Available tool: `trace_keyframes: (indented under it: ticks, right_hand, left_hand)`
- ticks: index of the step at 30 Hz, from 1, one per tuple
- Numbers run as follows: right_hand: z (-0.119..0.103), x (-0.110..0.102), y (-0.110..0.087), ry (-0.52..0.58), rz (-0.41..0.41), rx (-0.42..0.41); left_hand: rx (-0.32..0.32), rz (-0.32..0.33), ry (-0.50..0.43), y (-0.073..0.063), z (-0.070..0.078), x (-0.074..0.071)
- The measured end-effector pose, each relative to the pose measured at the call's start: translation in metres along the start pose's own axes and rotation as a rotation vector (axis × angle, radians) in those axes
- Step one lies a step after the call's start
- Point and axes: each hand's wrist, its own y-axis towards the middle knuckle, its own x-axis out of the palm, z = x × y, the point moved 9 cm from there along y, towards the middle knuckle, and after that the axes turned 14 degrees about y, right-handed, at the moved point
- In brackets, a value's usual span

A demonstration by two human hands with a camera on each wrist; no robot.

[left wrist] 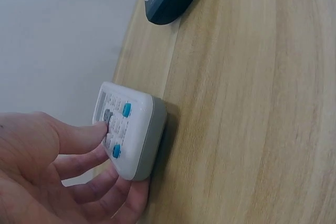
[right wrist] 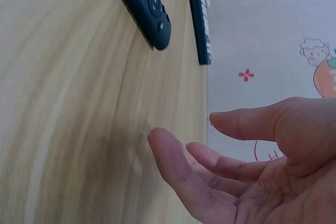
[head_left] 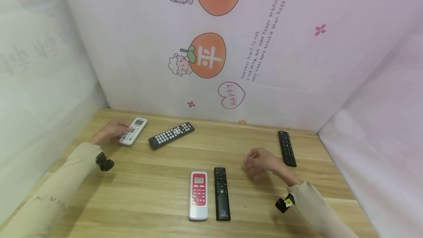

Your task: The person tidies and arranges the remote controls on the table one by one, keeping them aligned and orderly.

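Observation:
At the far left of the table, my left hand (head_left: 114,130) holds a white remote control (head_left: 133,132) by its side. The left wrist view shows the thumb on the buttons of this white remote (left wrist: 134,135), with the fingers curled under its edge. My right hand (head_left: 261,162) hovers over the table with loosely bent fingers and nothing in them. In the right wrist view a gap shows between the thumb and fingers of that hand (right wrist: 236,166). A slim black remote (head_left: 222,194) lies to its left, and another black remote (head_left: 286,148) to its right.
A black remote with white buttons (head_left: 172,135) lies slanted beside the white one. Near the front middle is a white remote with a red face (head_left: 198,195). Printed white cloth (head_left: 281,102) walls the wooden table (head_left: 158,179) at the back and both sides.

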Motion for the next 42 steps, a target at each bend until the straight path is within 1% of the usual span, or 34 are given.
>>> trace_keyframes:
  ticks: [2, 7, 12, 16, 20, 23, 27, 32, 38, 42]
  right_hand:
    - [-0.001, -0.007, 0.0, -0.031, 0.01, -0.021]
    - [-0.003, -0.02, 0.001, -0.054, 0.038, -0.051]
    - [-0.004, -0.029, 0.004, -0.051, 0.072, -0.041]
    - [0.001, -0.038, 0.009, -0.027, 0.087, -0.022]
    - [0.004, -0.047, 0.012, 0.003, 0.089, -0.014]
    - [0.005, -0.057, 0.013, 0.005, 0.098, -0.031]
    - [0.009, -0.072, 0.014, -0.002, 0.137, -0.055]
    - [0.012, -0.085, 0.012, -0.015, 0.181, -0.072]
    - [0.014, -0.102, 0.015, -0.056, 0.257, -0.139]
    - [0.014, -0.112, 0.017, -0.106, 0.278, -0.216]
  left_hand:
    - [0.007, 0.005, 0.017, 0.0, 0.001, -0.002]
    - [0.021, -0.004, 0.041, -0.001, 0.002, -0.003]
    - [0.029, -0.009, 0.045, -0.003, 0.003, -0.003]
    - [0.023, 0.001, 0.051, -0.003, 0.002, -0.003]
    - [0.01, 0.01, 0.027, -0.002, 0.001, -0.003]
    - [0.003, 0.021, 0.03, 0.0, 0.0, -0.003]
    - [0.0, 0.037, 0.049, 0.001, 0.0, -0.004]
    - [-0.01, 0.036, 0.017, 0.002, 0.0, -0.003]
    - [-0.014, 0.034, 0.015, -0.001, 0.002, -0.003]
    - [-0.018, 0.031, 0.003, -0.002, 0.003, -0.003]
